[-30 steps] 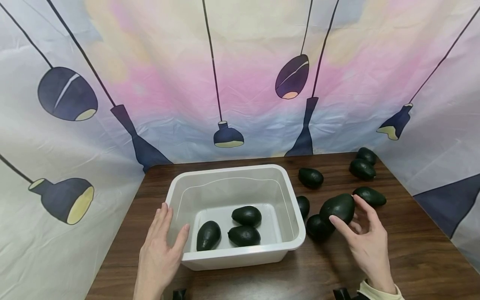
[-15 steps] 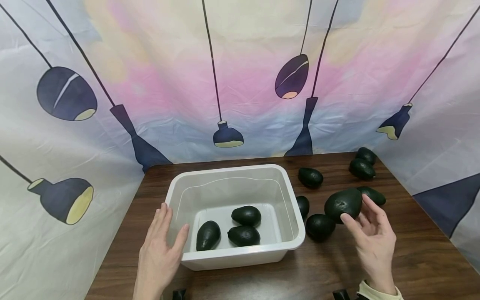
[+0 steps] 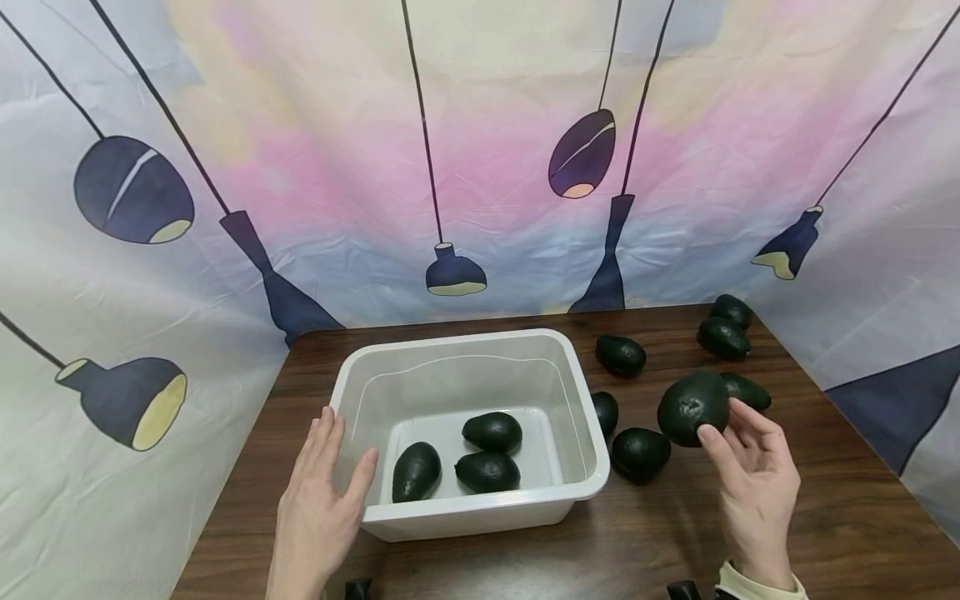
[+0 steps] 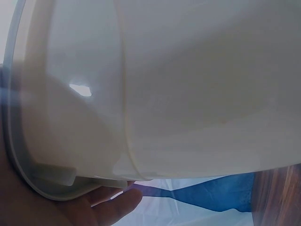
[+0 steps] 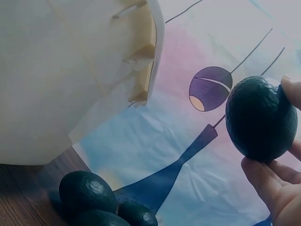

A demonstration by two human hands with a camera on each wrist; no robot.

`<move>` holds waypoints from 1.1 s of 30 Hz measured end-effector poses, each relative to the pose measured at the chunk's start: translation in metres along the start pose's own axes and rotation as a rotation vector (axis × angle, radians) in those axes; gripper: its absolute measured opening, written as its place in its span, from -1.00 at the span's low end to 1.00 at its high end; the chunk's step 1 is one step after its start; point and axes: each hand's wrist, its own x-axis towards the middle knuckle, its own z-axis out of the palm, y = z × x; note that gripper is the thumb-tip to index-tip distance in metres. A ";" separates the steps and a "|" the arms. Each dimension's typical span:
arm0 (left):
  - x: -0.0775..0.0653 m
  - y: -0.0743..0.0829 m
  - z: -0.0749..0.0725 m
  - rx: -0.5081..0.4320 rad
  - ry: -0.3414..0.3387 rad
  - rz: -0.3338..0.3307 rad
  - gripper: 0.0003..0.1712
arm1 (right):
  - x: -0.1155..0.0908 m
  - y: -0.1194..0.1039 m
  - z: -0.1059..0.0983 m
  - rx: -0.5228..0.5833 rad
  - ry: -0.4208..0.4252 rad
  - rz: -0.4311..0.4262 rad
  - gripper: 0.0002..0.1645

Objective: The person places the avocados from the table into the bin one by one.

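Note:
In the head view my right hand [image 3: 757, 479] holds a dark green avocado [image 3: 693, 408] between thumb and fingertips, raised over the table to the right of the white plastic bin [image 3: 480, 505]. The right wrist view shows that avocado [image 5: 261, 118] with its bumpy end toward the camera. My left hand [image 3: 318, 500] rests at the bin's left rim, fingers extended along the outside and thumb over the near left corner. Three avocados lie on the bin floor, one at the left [image 3: 417, 472] and two side by side [image 3: 491, 432] toward the middle.
On the brown wooden table [image 3: 675, 542], an avocado [image 3: 640, 455] lies below the held one, and another [image 3: 604, 412] is partly hidden by the bin's right wall. Several more avocados [image 3: 723, 337] lie toward the back right. A lamp-patterned cloth [image 3: 337, 167] hangs behind.
My right hand has drawn the held avocado slightly to the right and turned it so its bumpy end faces me. My left hand and the bin have stayed in place.

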 end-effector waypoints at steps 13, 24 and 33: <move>0.000 0.000 0.000 -0.007 0.006 0.005 -0.21 | -0.003 -0.008 0.012 0.179 -0.060 -0.094 -0.43; -0.001 -0.001 0.000 -0.007 0.004 0.006 -0.21 | -0.004 -0.010 0.029 0.383 -0.244 -0.179 -0.38; -0.001 -0.001 0.000 -0.004 -0.003 0.003 -0.21 | -0.010 -0.013 0.039 0.286 -0.333 -0.152 -0.27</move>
